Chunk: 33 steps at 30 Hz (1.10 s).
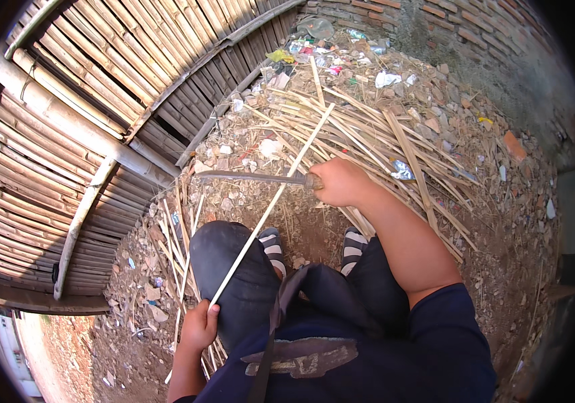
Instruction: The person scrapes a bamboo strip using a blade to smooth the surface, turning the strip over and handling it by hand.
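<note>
Head cam: litter at top of pic incl. a yellow-green bag [280, 57] & a crumpled white scrap [387, 79]; a silver wrapper [401, 170] sits in the strip pile [361, 138], contents can't be seen. Main strip [261, 225]: long, thin, pale, straight, looks like split wood or bamboo. Knife [254, 175]: long dark narrow blade, short brown handle. Strip runs diag. from lower left of ctr to upper ctr. L hand [199, 326], lower left, is closed round its lower end; the rest slants up past the dark-trousered L knee [223, 255]. R hand [341, 183], just R of ctr, is wrapped tight round the knife handle, blade pointing L & crossing the strip approx. mid-frame; can't tell if they touch. More loose strips [183, 265] lie on the ground [126, 349] L of the knee.
</note>
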Each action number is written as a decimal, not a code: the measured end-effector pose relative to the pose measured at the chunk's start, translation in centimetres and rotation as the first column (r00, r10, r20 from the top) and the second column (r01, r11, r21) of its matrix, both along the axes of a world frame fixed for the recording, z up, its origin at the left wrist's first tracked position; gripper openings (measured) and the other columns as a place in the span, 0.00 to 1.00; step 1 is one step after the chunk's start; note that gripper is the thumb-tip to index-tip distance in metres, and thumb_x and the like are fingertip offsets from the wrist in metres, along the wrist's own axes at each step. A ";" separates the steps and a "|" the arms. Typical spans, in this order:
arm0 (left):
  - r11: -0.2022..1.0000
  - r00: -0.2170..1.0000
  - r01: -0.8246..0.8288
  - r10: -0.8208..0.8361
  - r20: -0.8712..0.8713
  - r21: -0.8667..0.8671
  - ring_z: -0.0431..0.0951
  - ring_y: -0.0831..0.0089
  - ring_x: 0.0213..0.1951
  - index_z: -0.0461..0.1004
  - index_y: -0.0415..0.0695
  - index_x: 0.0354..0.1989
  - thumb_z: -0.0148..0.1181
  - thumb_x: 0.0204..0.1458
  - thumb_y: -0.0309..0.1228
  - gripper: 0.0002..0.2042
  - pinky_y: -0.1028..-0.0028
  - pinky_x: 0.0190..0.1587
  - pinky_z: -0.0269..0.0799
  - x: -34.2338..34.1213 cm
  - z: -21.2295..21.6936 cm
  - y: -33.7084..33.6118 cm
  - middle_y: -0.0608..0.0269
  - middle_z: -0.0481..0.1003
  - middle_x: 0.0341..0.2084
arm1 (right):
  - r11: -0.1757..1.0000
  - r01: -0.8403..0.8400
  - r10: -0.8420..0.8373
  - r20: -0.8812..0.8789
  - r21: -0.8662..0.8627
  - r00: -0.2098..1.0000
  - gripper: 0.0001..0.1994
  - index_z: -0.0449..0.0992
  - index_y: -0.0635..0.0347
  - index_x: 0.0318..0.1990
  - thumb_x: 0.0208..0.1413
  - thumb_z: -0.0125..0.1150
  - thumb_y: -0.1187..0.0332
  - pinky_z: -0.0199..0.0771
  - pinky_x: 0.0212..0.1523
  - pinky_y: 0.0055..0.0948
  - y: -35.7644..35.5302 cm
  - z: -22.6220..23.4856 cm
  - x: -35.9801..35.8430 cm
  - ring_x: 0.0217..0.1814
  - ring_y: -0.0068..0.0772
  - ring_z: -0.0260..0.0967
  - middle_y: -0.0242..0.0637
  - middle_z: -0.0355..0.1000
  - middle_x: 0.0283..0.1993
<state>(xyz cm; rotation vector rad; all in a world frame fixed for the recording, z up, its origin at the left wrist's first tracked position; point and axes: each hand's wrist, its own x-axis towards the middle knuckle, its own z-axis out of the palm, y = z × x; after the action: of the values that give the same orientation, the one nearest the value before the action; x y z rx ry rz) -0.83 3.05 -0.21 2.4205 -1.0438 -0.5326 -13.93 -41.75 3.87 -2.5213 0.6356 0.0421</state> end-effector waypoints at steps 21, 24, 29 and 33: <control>0.987 0.993 -0.056 0.039 0.113 0.150 0.76 0.35 0.28 0.67 0.40 0.31 0.55 0.66 0.43 0.18 0.46 0.31 0.68 -1.0 0.3 -1.0 0.40 0.75 0.21 | 0.992 0.124 -0.125 -0.041 -0.027 0.991 0.14 0.81 0.57 0.43 0.47 0.65 0.67 0.78 0.47 0.48 -3.7 -4.8 1.3 0.46 0.55 0.77 0.51 0.79 0.41; 0.986 0.993 -0.084 0.071 0.095 0.141 0.75 0.35 0.28 0.66 0.40 0.31 0.55 0.66 0.42 0.17 0.46 0.30 0.68 -1.3 0.5 -0.7 0.40 0.74 0.21 | 0.981 0.185 -0.182 0.053 -0.062 0.982 0.16 0.80 0.56 0.46 0.47 0.64 0.67 0.78 0.47 0.49 -1.4 -3.2 0.7 0.47 0.54 0.77 0.51 0.79 0.42; 0.994 0.991 -0.111 0.108 0.077 0.026 0.75 0.35 0.27 0.66 0.39 0.30 0.54 0.66 0.41 0.17 0.49 0.29 0.67 -1.4 -1.2 -0.2 0.40 0.73 0.20 | 0.995 -0.031 0.039 0.081 -0.090 0.996 0.11 0.80 0.55 0.39 0.46 0.63 0.69 0.78 0.43 0.50 1.1 -1.0 1.2 0.42 0.56 0.78 0.48 0.79 0.37; 0.993 0.993 -0.075 0.067 0.098 0.088 0.75 0.35 0.26 0.66 0.40 0.29 0.54 0.66 0.42 0.18 0.47 0.28 0.66 -0.8 -1.0 -1.2 0.40 0.74 0.20 | 0.969 0.239 -0.244 0.089 0.064 0.966 0.15 0.81 0.59 0.42 0.45 0.63 0.67 0.79 0.45 0.46 -5.6 -7.9 0.5 0.44 0.55 0.78 0.50 0.80 0.44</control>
<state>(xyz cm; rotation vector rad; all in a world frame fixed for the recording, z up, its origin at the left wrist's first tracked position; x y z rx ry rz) -1.67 1.88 -1.18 2.5754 -0.9868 -0.4543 -13.43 -47.38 -4.04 -2.3620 0.8853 -0.1484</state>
